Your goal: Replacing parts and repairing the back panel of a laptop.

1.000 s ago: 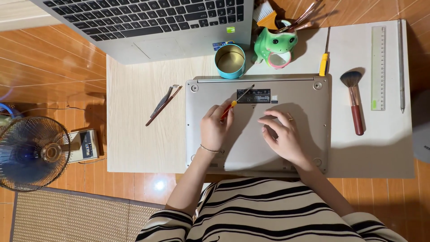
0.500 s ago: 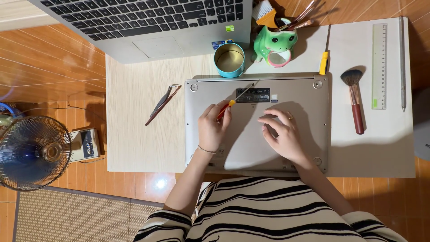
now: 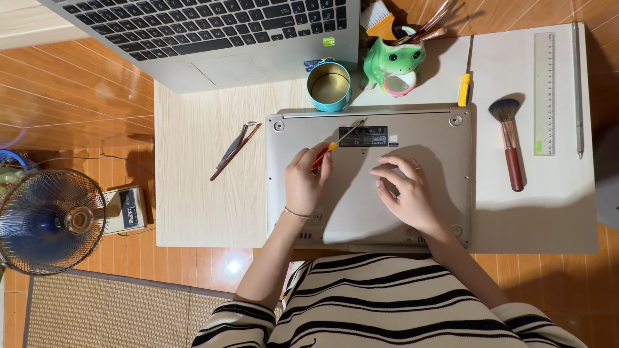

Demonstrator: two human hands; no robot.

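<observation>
The silver laptop lies upside down on the white table. The left hand pinches a small screwdriver, tip on the back. The right hand presses flat, fingers spread. I think a screw is being turned; next, keep the tip straight.

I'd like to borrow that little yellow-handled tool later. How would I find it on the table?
Start at the silver laptop lying upside down in the middle of the white table. Just past its far right corner, right of the green frog pot, lies the screwdriver. Its short yellow handle and thin dark shaft set it apart from the red-handled brush nearby.
</observation>
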